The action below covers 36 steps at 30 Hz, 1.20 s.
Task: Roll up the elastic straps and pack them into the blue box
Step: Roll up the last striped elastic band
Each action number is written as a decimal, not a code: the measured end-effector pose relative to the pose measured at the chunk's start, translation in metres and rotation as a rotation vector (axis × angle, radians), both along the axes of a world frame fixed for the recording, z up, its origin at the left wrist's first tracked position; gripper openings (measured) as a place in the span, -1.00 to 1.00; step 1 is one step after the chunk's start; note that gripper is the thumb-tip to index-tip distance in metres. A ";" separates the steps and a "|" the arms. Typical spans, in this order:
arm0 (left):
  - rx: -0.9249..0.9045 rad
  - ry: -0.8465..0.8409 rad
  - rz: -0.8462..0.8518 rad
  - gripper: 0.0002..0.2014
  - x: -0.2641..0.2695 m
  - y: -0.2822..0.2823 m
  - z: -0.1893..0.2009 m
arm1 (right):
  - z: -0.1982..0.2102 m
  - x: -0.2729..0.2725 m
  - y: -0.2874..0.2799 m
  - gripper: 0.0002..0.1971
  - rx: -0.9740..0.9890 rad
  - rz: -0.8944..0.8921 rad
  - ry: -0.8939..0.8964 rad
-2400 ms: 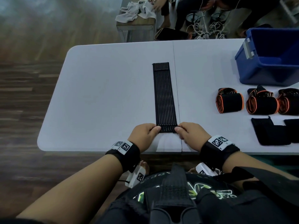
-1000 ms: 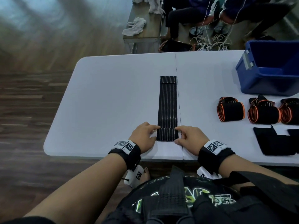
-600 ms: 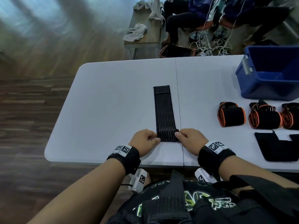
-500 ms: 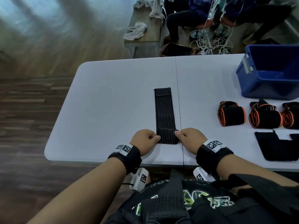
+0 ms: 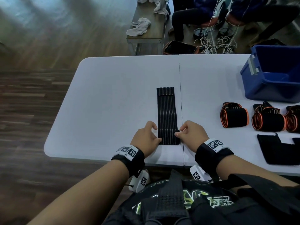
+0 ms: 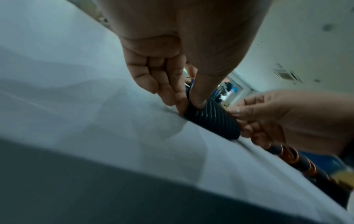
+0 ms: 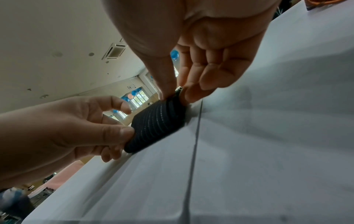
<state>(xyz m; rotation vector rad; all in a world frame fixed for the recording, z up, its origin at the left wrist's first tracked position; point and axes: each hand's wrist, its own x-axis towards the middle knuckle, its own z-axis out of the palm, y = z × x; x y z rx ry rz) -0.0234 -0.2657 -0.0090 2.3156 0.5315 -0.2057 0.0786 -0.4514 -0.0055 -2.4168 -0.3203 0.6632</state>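
Observation:
A black ribbed elastic strap (image 5: pixel 167 114) lies stretched away from me on the white table (image 5: pixel 113 98), its near end rolled into a small coil (image 6: pixel 212 122) (image 7: pixel 157 122). My left hand (image 5: pixel 146 138) pinches the coil's left end between thumb and fingers (image 6: pixel 180 98). My right hand (image 5: pixel 190 133) pinches its right end (image 7: pixel 172 84). The blue box (image 5: pixel 274 75) stands open at the far right. Three rolled black-and-orange straps (image 5: pixel 233 116) lie in a row in front of it.
Flat black fabric pieces (image 5: pixel 279 150) lie at the near right of the table. Beyond the far edge stand a bench with cloths (image 5: pixel 146 28), seated people (image 5: pixel 203 15) and loose cables (image 5: pixel 214 43). Wooden floor lies to the left.
Both hands have rolled the near end away from me, so the flat part of the strap is shorter and the coil thicker. The far end has slid nearer.

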 end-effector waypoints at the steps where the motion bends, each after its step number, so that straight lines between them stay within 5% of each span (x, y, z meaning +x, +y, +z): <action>1: 0.026 -0.021 -0.049 -0.67 -0.001 -0.001 -0.001 | 0.000 0.000 0.000 -0.81 0.024 -0.002 -0.002; 7: 0.154 -0.022 -0.196 -0.65 -0.002 0.000 -0.007 | -0.007 -0.005 -0.003 -0.81 0.008 0.132 -0.051; 15: 0.119 -0.002 -0.234 -0.49 -0.004 0.012 -0.014 | -0.004 -0.005 -0.010 -0.34 -0.118 0.319 -0.034; 18: 0.076 -0.011 -0.207 -0.59 -0.002 0.014 -0.015 | -0.007 0.000 -0.010 -0.45 -0.115 0.293 -0.033; 22: -0.003 0.020 -0.154 -0.75 0.005 0.013 -0.012 | -0.006 0.006 -0.009 -0.98 -0.036 0.173 0.039; 25: -0.001 0.033 -0.144 -0.70 0.009 0.009 -0.010 | -0.005 0.011 -0.009 -0.73 -0.041 0.156 0.068; 36: -0.051 0.139 -0.027 -0.55 0.024 0.007 -0.008 | -0.003 0.016 0.000 -0.63 -0.071 0.108 0.135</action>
